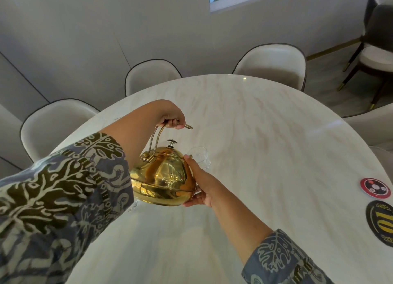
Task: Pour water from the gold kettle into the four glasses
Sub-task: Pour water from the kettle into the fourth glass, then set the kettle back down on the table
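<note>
The gold kettle (pixel 162 177) is a polished metal dome with a thin arched handle (pixel 158 138) and a small knob on the lid; it probably is heavy when it holds water, and its shiny wall looks slippery, so the handle is the proper place to take it, with a second support low on the body. The left hand (pixel 172 119) has its fingers curled tight around the top of the handle; the right hand (pixel 198 185) lies with spread fingers against the side and the bottom edge of the kettle, pressing and not pinching. The kettle is held above the marble table (pixel 265 156), close to the person; one clear glass (pixel 201 157) stands just behind it, thin and surely fragile; the other glasses are hidden or not clear to me.
</note>
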A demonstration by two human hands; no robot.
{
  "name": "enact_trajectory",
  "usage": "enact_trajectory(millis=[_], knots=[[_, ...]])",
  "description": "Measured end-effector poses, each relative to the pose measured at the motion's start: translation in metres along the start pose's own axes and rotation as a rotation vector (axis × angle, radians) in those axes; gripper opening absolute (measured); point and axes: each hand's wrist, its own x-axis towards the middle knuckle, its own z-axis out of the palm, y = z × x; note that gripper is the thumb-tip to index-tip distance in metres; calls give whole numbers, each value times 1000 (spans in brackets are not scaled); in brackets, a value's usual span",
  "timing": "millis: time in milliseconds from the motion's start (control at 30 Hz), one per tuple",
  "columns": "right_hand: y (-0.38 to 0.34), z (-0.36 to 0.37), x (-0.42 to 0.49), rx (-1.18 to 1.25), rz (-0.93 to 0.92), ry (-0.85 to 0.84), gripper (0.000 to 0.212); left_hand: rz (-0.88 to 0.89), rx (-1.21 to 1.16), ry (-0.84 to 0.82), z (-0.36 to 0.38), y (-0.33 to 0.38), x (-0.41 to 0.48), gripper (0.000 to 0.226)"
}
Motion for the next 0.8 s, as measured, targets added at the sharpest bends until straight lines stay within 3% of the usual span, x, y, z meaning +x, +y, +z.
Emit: enact_trajectory(millis=[633, 800], knots=[[7, 5, -3, -124, -43, 112, 63, 27, -364, 50, 1, -43, -22, 19], [9, 5, -4, -146, -93, 108, 53, 26, -368, 55, 3, -50, -33, 17]])
